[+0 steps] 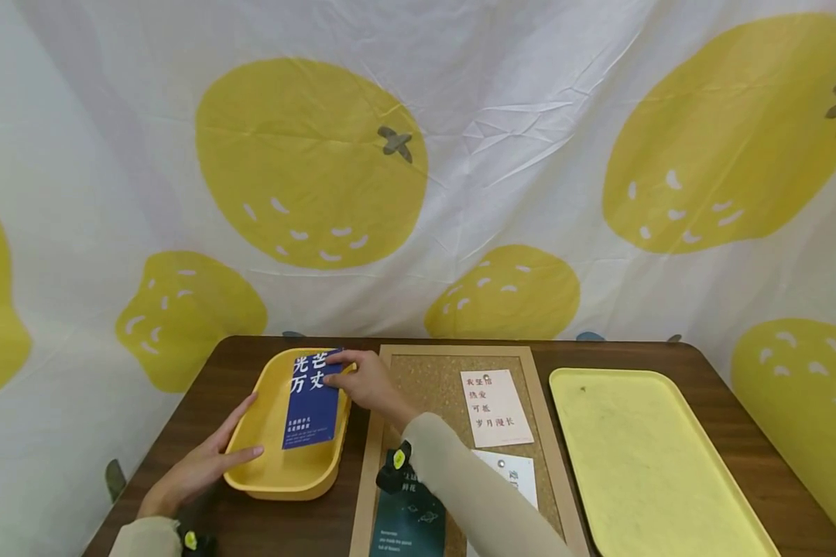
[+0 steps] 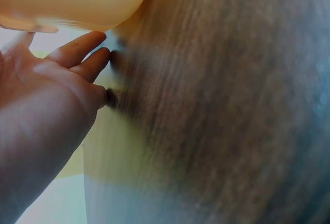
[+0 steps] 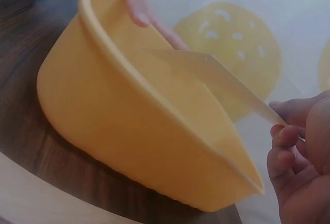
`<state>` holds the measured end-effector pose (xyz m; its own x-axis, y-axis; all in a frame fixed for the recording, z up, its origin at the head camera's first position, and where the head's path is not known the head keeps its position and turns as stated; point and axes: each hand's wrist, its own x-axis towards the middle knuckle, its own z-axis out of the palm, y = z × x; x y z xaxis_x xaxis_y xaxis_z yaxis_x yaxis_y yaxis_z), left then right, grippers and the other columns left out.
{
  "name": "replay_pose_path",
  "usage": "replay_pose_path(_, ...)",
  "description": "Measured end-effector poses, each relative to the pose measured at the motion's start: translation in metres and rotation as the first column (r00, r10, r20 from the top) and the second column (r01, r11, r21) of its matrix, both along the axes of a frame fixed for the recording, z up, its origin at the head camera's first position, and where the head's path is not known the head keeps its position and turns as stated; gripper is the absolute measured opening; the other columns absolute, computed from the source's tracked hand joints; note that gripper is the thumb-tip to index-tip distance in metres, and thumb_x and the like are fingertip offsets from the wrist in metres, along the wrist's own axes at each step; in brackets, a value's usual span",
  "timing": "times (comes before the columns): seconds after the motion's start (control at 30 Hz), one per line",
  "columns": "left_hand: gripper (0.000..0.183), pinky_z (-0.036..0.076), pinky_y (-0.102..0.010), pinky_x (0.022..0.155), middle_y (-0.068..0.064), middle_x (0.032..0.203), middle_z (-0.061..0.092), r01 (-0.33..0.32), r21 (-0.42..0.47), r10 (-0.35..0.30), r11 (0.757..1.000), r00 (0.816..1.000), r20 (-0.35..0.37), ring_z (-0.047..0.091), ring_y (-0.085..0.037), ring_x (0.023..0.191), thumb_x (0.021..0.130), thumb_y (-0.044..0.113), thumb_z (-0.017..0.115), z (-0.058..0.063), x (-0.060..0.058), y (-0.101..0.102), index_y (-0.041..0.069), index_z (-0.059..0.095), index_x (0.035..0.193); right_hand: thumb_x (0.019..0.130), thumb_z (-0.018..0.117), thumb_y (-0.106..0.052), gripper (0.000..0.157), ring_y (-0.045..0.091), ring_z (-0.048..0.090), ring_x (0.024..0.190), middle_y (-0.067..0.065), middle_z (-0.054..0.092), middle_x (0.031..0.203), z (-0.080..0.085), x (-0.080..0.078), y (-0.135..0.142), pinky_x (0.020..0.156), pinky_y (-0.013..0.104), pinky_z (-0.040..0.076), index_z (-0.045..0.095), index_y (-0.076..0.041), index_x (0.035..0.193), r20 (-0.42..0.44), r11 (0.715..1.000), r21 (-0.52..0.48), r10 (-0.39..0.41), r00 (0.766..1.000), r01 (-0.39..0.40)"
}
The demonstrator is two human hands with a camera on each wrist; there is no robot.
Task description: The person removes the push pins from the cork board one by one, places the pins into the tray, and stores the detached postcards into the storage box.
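Observation:
A dark blue card with white Chinese characters (image 1: 310,414) is pinched at its upper right edge by my right hand (image 1: 369,383). The right wrist view shows this card (image 3: 221,80) nearly edge-on, slanting over the yellow plastic basin (image 3: 118,110). My left hand (image 1: 209,464) rests at the left side of the basin (image 1: 268,480), its thumb over the rim. In the left wrist view, the left hand (image 2: 51,87) has its other fingers extended and spread beside the basin's outer wall (image 2: 77,0).
Right of the basin lies a wood-framed corkboard (image 1: 425,371). It bears a pink card (image 1: 495,414), a white card (image 1: 519,473) and a dark green card (image 1: 407,526), partly covered by the right arm. A yellow tray (image 1: 648,449) sits on the brown table (image 1: 710,394); a lemon-patterned curtain (image 1: 515,178) hangs behind.

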<state>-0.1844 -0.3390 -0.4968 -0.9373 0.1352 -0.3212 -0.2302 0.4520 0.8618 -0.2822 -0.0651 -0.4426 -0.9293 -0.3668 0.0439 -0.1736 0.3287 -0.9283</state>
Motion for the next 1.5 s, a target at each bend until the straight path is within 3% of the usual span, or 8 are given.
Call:
replay_pose_path(0.2,0.097,0.006,-0.065,0.116,-0.018,0.165,-0.012,-0.002,0.006,0.002,1.0,1.0,-0.002,0.001,-0.047,0.149,0.094,0.032,0.068,0.0,0.0,0.0,0.032,-0.004,0.16,0.09,0.074,-0.02,0.03,0.011,0.059,0.076,0.0,0.064,0.113,-0.005,0.002,-0.005,0.06,0.022,0.049,0.072,-0.018,0.12,-0.001,0.999,0.051,0.007,1.0,-0.007)
replay_pose_path(0.73,0.096,0.013,-0.065,0.115,-0.018,0.165,-0.009,0.004,0.049,-0.003,0.999,1.0,-0.014,0.011,-0.046,0.148,0.094,0.032,0.068,-0.002,0.0,-0.002,0.036,-0.003,0.159,0.09,0.074,-0.019,0.031,0.009,0.057,0.065,-0.005,0.066,0.093,-0.01,0.013,-0.026,0.058,0.02,0.05,0.071,-0.015,0.121,-0.02,0.998,0.022,0.053,0.998,-0.053)
replay_pose_path(1.03,0.095,0.019,-0.064,0.116,-0.019,0.165,-0.007,0.001,0.07,0.0,0.998,1.0,-0.017,0.015,-0.045,0.148,0.094,0.032,0.068,-0.001,0.001,0.0,0.033,-0.001,0.16,0.09,0.074,-0.018,0.031,0.008,0.056,0.063,-0.006,0.066,0.092,-0.018,0.017,-0.032,0.057,0.019,0.05,0.072,-0.015,0.121,-0.029,0.998,0.036,0.056,0.998,-0.055)
replay_pose_path(1.5,0.093,0.027,-0.059,0.115,-0.019,0.165,-0.008,-0.003,0.061,0.004,0.998,1.0,-0.02,0.016,-0.045,0.148,0.096,0.03,0.065,0.001,0.002,0.002,0.033,-0.002,0.16,0.09,0.074,-0.016,0.03,0.005,0.055,0.069,-0.004,0.069,0.105,-0.024,0.019,-0.034,0.057,0.018,0.047,0.071,-0.013,0.12,-0.095,0.994,0.102,0.055,0.994,-0.046)
